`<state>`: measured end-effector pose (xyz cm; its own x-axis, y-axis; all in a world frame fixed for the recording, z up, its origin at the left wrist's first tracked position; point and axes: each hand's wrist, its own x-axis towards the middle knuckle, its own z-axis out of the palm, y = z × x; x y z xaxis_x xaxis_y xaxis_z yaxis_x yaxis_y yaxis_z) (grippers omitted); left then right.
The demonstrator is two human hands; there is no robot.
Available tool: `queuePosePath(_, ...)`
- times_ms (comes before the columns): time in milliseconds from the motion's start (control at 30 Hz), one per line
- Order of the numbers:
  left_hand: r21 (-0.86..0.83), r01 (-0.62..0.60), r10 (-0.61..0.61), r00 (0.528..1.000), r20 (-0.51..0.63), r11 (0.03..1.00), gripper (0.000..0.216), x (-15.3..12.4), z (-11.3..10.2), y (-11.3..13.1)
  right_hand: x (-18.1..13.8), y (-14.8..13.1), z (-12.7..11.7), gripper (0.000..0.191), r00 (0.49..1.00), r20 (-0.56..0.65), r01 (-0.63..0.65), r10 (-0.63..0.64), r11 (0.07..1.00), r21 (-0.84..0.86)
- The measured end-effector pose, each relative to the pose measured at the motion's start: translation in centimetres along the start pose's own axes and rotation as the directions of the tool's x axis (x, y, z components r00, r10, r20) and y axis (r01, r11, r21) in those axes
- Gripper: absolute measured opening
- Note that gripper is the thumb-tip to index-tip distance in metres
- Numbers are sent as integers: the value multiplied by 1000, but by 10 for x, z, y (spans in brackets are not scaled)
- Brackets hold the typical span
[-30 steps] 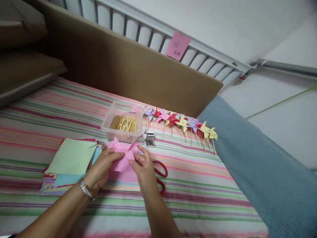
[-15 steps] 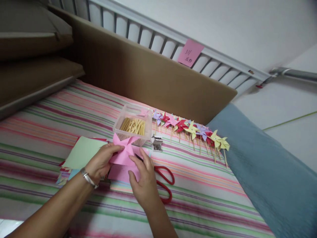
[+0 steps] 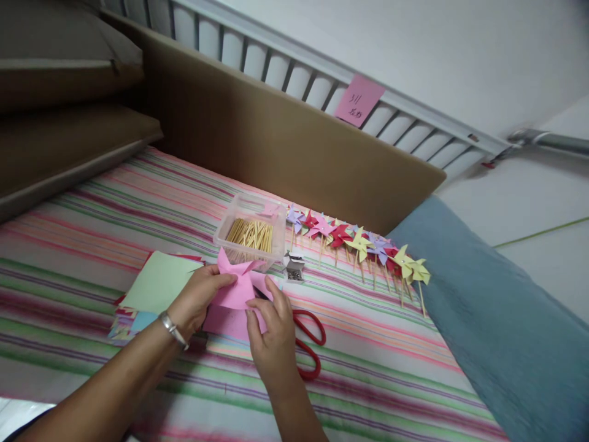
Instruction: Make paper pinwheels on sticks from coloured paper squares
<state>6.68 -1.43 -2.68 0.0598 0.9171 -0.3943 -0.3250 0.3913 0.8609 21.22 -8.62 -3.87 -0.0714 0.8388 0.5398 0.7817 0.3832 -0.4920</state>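
My left hand (image 3: 200, 298), with a silver bracelet at the wrist, pinches a pink paper pinwheel (image 3: 237, 298) near its centre, where some blades are folded in. At its lower right corner, the thumb and fingertips of my right hand (image 3: 275, 337) close on the paper. Beneath lies a sheet of pink paper (image 3: 225, 323), partly covered by my hands. Scissors with red handles (image 3: 317, 363) rest beside my right hand, their blades mostly hidden. A stack of coloured paper squares (image 3: 159, 283), light green on top, sits left of my left hand.
A clear plastic tub (image 3: 219, 236) holds thin wooden sticks (image 3: 253, 234). Next to it stands a small open box (image 3: 294, 274) of metal pins. Finished pinwheels (image 3: 340, 235) on sticks line the striped cloth (image 3: 377, 374). A brown board (image 3: 285, 141) rises behind.
My right fingers have moved in from spread apart to take hold of the pinwheel's lower right corner. My left hand keeps its grip. The whole view has shifted slightly.
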Motion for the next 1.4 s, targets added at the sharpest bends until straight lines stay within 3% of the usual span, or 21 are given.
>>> queuePosePath(233,96,-85,87,996,-13,992,21,3,0,-6,2,1,-4,18,999,5,-33,33,998,-52)
queuePosePath(633,78,-81,82,997,-14,994,21,1,3,-3,2,3,-2,21,998,3,-60,60,998,-22)
queuePosePath(1000,295,-231,248,968,-21,927,14,-2,4,0,2,2,-1,16,986,43,-165,164,986,18)
queuePosePath(1200,200,-178,180,984,7,963,18,-2,5,-1,3,3,1,15,984,62,-169,169,986,-6)
queuePosePath(1400,223,-174,179,984,2,959,16,-3,6,1,3,2,1,15,992,7,-123,123,992,-5)
